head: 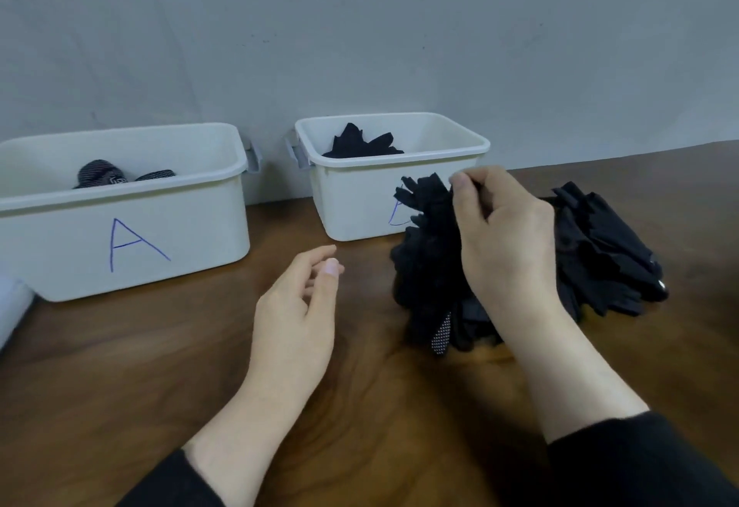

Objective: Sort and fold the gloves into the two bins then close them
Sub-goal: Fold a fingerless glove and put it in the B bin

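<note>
Two white bins stand at the back of the wooden table. The left bin (192, 226), marked A, holds dotted grey gloves (102, 176). Plain black gloves (362, 145) lie in the right bin (352, 202), whose blue mark is partly hidden. A pile of black gloves (608, 250) lies at the right. My right hand (504, 234) pinches a black glove (430, 250) and lifts it in front of the right bin. A dotted glove (442, 332) peeks out below it. My left hand (298, 306) hovers over the table with relaxed fingers and holds nothing.
A grey wall rises right behind the bins. Grey latch handles (296, 154) stick out between the two bins. A white object (10, 306), cut off by the frame, lies at the far left edge. No lids are in view.
</note>
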`<state>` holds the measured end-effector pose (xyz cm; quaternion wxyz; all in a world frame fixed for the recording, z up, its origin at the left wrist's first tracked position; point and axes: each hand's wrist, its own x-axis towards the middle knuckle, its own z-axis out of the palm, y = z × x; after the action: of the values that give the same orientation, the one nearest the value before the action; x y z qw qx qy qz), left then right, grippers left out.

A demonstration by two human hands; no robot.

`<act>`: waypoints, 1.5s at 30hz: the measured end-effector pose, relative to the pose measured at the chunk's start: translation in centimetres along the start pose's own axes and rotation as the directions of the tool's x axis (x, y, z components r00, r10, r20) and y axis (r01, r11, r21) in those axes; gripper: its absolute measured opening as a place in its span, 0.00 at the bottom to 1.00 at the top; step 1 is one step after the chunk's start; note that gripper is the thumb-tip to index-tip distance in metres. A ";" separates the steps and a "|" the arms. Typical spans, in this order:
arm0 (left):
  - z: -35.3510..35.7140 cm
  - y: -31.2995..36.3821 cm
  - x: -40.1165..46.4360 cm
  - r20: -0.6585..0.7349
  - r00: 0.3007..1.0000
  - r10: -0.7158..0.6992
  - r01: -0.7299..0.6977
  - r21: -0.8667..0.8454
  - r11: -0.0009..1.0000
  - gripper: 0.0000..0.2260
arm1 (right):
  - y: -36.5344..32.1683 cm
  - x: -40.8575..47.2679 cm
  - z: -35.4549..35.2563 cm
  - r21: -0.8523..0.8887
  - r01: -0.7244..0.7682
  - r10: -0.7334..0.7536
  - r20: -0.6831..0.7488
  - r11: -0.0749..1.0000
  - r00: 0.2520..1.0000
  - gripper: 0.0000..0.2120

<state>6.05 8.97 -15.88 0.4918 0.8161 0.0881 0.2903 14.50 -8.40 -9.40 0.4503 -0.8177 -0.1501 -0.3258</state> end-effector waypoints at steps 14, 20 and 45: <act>-11.7 -4.9 -1.1 -0.038 0.998 -0.049 0.058 0.300 0.952 0.08 | -6.9 -8.2 5.3 0.012 0.212 -0.145 0.768 0.977 0.624 0.19; -11.3 -5.5 -1.4 0.200 0.980 -0.014 -0.074 0.423 0.903 0.10 | -1.7 -6.6 4.4 -0.100 0.336 -0.107 0.830 0.936 0.547 0.11; -12.0 -4.7 -0.9 -0.323 0.941 0.099 -0.044 0.174 0.984 0.09 | -5.8 -8.5 6.7 0.238 -0.563 0.304 0.646 0.791 0.700 0.10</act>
<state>-0.74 20.01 -16.03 0.3904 0.7961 0.1631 0.4326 7.75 0.82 -13.94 0.6122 -0.7717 -0.1429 0.0964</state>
